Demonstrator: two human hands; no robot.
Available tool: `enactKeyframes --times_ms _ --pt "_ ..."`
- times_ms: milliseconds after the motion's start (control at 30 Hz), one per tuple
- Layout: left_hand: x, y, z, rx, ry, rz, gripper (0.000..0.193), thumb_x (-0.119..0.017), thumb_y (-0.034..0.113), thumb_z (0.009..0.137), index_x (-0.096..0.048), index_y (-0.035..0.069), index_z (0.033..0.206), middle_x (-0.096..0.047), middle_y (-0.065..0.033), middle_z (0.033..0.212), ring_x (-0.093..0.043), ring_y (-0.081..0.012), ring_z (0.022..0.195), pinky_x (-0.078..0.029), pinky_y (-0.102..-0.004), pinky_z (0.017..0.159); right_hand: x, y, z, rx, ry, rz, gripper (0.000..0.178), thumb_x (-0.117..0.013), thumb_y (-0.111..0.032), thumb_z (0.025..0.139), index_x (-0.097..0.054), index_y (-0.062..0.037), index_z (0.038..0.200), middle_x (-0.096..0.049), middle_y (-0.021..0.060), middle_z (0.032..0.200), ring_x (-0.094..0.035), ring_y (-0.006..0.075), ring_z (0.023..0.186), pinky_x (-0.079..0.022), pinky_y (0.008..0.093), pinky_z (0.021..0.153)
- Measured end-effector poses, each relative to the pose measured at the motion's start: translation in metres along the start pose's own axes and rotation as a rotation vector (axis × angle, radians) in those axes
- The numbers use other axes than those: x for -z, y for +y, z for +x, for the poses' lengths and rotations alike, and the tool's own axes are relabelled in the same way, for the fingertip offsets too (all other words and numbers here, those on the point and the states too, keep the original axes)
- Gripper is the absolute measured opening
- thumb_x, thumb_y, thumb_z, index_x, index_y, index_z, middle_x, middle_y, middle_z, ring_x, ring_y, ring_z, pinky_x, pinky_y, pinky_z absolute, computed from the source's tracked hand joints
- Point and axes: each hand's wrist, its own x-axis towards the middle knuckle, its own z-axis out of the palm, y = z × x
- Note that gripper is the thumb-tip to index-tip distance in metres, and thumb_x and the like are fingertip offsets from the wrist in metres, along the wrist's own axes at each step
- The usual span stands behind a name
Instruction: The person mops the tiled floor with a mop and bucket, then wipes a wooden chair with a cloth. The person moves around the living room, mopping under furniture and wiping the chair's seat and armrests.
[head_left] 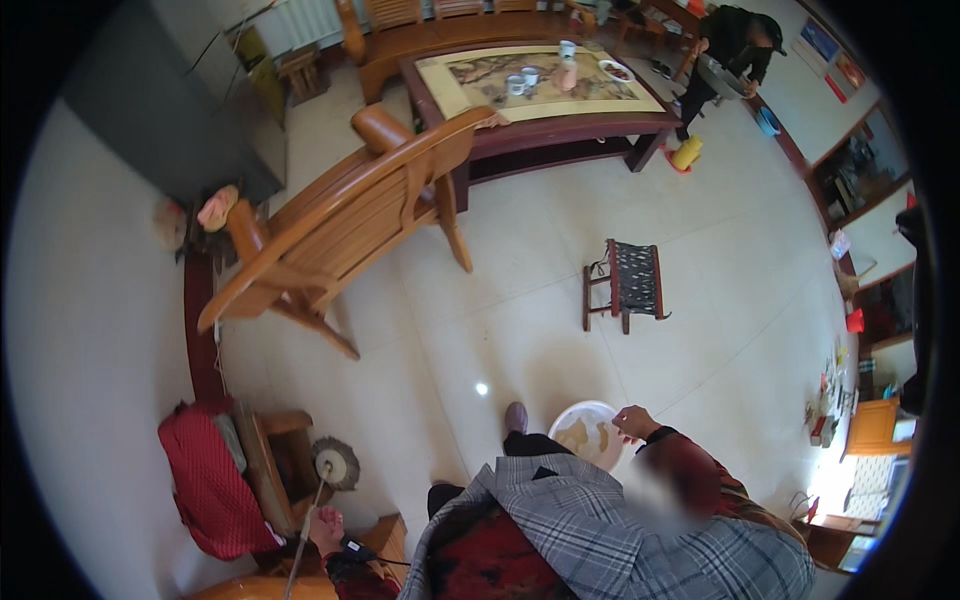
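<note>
My right hand (632, 424) is closed at the right rim of a white basin (567, 414). Cloudy, brownish contents show inside the basin, beside my dark-trousered leg and purple-grey shoe (515, 417). At the lower left my left hand (326, 530) has its fingers curled against a thin pole (300, 552), seemingly round it, though the grip is partly hidden. This pole runs up to a round, grey-fringed head (336, 463) with a pale centre. A dark band circles my left wrist. A blurred patch covers part of my right sleeve.
Ahead stands a low folding stool (634, 279). A wooden armchair (350, 225) is at the left, behind it a long table (560, 135) with cups. At the far right another person (735, 60) holds a metal pan (722, 80). Beside the pole is a wooden cabinet (272, 465) with red cloth (212, 485).
</note>
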Motion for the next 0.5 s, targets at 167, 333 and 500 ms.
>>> enactKeyframes --times_ms 167,333,500 --pt "-0.204 0.002 -0.092 -0.404 -0.371 0.461 0.012 -0.061 0.02 0.093 -0.059 0.008 0.095 -0.062 -0.0047 0.082 -0.06 -0.0154 0.069 -0.049 -0.0281 0.061 0.069 0.008 0.05 0.21 0.253 -0.042 0.039 -0.053 -0.038 0.084 -0.069 -0.006 0.07 -0.067 0.012 0.063 -0.066 0.0299 0.058 -0.055 0.0419 0.061" --pt "-0.38 0.011 -0.152 -0.609 -0.674 0.85 0.015 -0.061 0.019 0.094 -0.06 0.003 0.096 -0.062 -0.0051 0.084 -0.059 -0.0125 0.071 -0.048 -0.024 0.064 0.046 0.027 0.059 0.039 0.198 0.701 0.028 -0.054 -0.026 0.091 -0.064 -0.0008 0.097 -0.068 0.0107 0.069 -0.065 0.0191 0.05 -0.053 0.0325 0.044" --pt "-0.503 0.005 -0.204 -1.052 -0.771 0.82 0.01 -0.057 0.005 0.095 -0.058 -0.001 0.103 -0.059 -0.008 0.099 -0.058 -0.0146 0.088 -0.049 -0.0271 0.078 -0.039 0.08 0.039 0.295 0.263 -0.118 0.05 -0.044 -0.038 0.094 -0.062 -0.0102 0.056 -0.065 0.0067 0.057 -0.066 0.0184 0.048 -0.055 0.0335 0.05"
